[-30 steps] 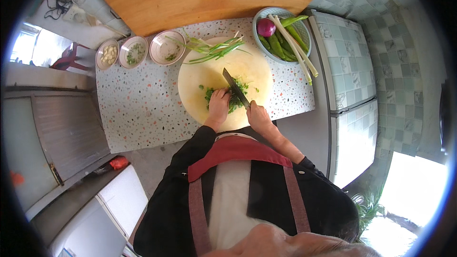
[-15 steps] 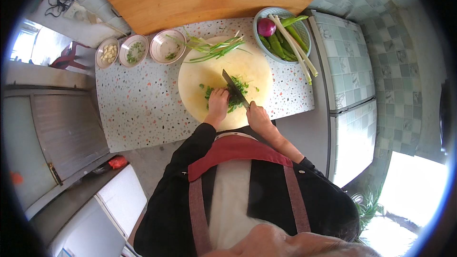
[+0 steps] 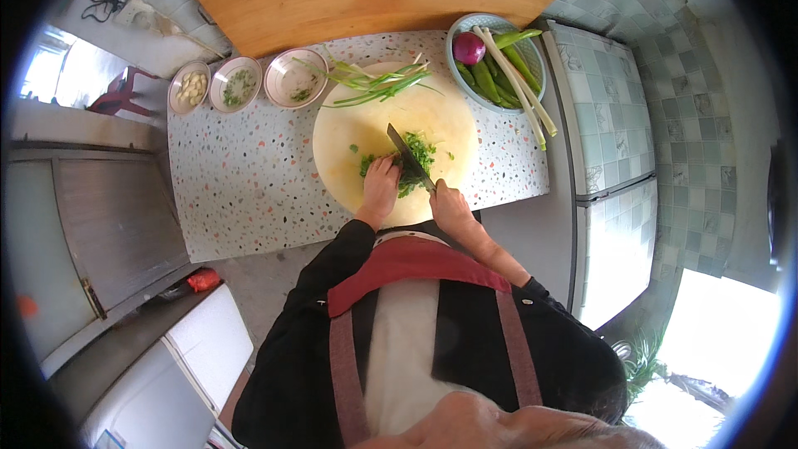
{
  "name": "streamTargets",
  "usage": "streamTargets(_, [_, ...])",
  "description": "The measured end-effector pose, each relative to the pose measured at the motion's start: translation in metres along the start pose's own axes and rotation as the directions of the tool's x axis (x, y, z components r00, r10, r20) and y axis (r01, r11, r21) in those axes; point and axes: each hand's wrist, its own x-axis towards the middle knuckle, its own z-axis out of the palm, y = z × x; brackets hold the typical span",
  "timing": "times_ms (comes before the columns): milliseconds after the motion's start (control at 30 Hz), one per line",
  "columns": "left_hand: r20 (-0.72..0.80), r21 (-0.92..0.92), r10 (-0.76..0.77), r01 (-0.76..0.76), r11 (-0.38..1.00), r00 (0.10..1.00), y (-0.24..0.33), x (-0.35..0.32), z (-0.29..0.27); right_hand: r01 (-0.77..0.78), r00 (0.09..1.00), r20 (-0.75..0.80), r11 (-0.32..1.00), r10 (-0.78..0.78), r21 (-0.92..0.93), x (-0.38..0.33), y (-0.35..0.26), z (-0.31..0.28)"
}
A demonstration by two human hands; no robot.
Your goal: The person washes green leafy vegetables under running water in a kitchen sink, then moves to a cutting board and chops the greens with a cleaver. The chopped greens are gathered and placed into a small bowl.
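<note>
My right hand (image 3: 451, 207) grips the handle of a kitchen knife (image 3: 406, 151), whose dark blade slants up and left over the round pale cutting board (image 3: 334, 145). Beside the blade, my left hand (image 3: 381, 186) has its fingers curled down on leafy green herbs (image 3: 423, 150). Chopped leaves lie on both sides of the knife, and part of the pile is hidden under my fingers and the blade. A loose bunch of spring onions (image 3: 384, 88) rests across the board's far edge.
Far left on the speckled table (image 3: 241, 183) stand a bowl of garlic cloves (image 3: 191, 90) and two bowls with green bits, the middle bowl (image 3: 234, 86) and the right bowl (image 3: 295, 79). At the far right, a basket (image 3: 454, 33) holds a purple onion (image 3: 468, 48), green peppers (image 3: 485, 81) and leek-like stalks (image 3: 519, 83).
Both hands and the knife keep almost the same place over the herbs. The whole view has shifted very slightly.
</note>
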Motion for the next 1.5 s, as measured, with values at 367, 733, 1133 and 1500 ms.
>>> streamTargets(367, [0.024, 0.028, -0.109, 0.108, 0.994, 0.994, 0.005, 0.006, -0.006, 0.101, 0.995, 0.014, 0.994, -0.102, 0.040, 0.007, -0.008, -0.022])
streamTargets(733, [-0.013, 0.058, 0.059, -0.058, 0.997, 0.998, -0.003, 0.002, -0.014, 0.163, 0.984, -0.095, 0.976, -0.150, 0.146, 0.030, 0.005, 0.006])
streamTargets(1133, [-0.013, -0.029, 0.011, -0.011, 1.000, 1.000, 0.000, -0.002, -0.010, 0.150, 0.986, -0.079, 0.989, -0.149, 0.010, 0.044, 0.013, 0.036])
streamTargets(1500, [-0.081, -0.161, -0.050, 0.037, 0.986, 0.995, -0.003, -0.007, -0.013, 0.100, 0.995, 0.007, 0.995, -0.100, -0.008, 0.015, 0.001, 0.018])
